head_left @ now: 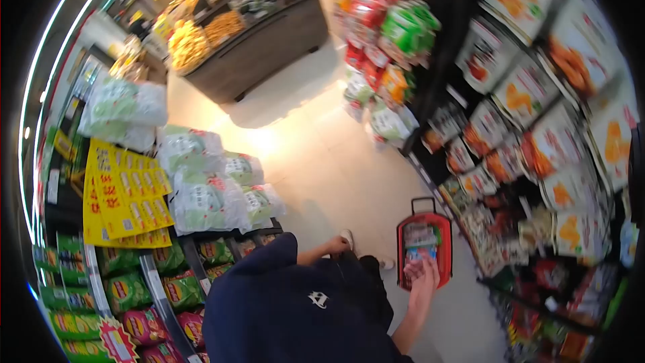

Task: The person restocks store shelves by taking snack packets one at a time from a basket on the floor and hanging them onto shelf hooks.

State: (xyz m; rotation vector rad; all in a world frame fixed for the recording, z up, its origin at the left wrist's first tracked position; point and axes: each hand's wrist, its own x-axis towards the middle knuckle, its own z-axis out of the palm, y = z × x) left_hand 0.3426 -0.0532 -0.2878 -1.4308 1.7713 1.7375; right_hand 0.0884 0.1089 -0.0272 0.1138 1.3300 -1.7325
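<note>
My right hand (pixel 424 274) reaches over a red shopping basket (pixel 442 228) on the floor. Its fingers are bent around a small pinkish thing, possibly a packet, too blurred to name. Inside the basket lie several packs, one of them blue and white (pixel 422 253). The basket's dark handle (pixel 423 199) stands up at its far end. My left hand (pixel 336 247) hangs in front of my dark trousers, near my light shoe (pixel 347 236); its fingers are too small and blurred to read. Nothing clearly shows in it.
Shelves of hanging snack pouches (pixel 517 94) line the right side. Bagged goods (pixel 205 195), yellow price sheets (pixel 127 191) and chip bags (pixel 127 289) fill the left shelves. A dark display bin (pixel 262 47) stands across the aisle, and colourful bags (pixel 408 27) hang at the top.
</note>
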